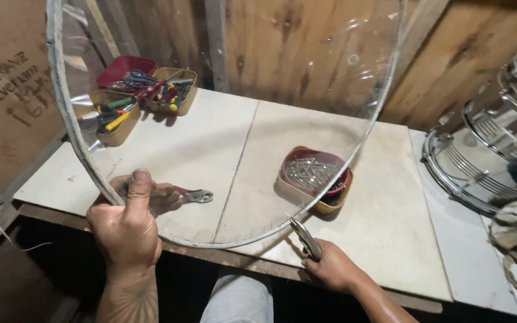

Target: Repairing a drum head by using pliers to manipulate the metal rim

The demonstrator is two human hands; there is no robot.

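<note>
Left hand [128, 224] and right hand [330, 266], each grip closed.

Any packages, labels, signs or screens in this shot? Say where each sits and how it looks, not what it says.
Handwriting: dark marker scrawl on the brown plywood wall, far left.
No packages, labels or screens; only open tool trays and a tray of nails.

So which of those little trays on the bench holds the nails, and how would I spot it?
Start at the pale worktable. Behind the lower right of the clear round drumhead, the nail tray sits alone near the table's middle. It is red inside tan and holds only silvery nails, unlike the far-left tool trays with coloured handles.
</note>
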